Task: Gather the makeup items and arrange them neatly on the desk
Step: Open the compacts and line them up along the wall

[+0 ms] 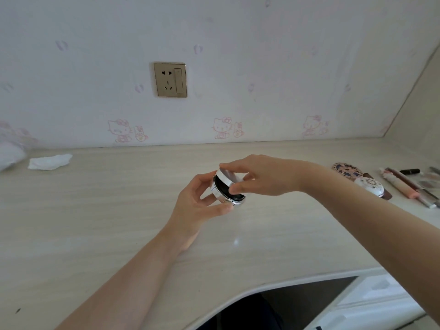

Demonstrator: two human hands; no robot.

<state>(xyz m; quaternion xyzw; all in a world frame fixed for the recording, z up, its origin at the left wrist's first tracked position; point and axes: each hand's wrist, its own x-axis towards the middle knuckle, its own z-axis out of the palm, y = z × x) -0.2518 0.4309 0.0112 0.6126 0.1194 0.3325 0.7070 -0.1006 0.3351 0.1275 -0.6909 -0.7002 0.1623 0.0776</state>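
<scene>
A round white compact [227,186] with a dark inside is held above the middle of the desk [107,210], its lid partly raised. My left hand [197,201] grips its base from below and the left. My right hand [259,175] pinches the lid from above with fingers and thumb. At the far right of the desk lie other makeup items: a patterned flat compact [347,169], a white domed compact [370,185], a black lipstick [410,171] and several pencils and brushes [404,186].
A crumpled white tissue [50,161] lies at the desk's back left, next to a pale plastic bag [10,151] at the left edge. A wall socket [170,79] sits above the desk. The front edge curves over a dark gap [285,306], with white drawers [376,301] at the right.
</scene>
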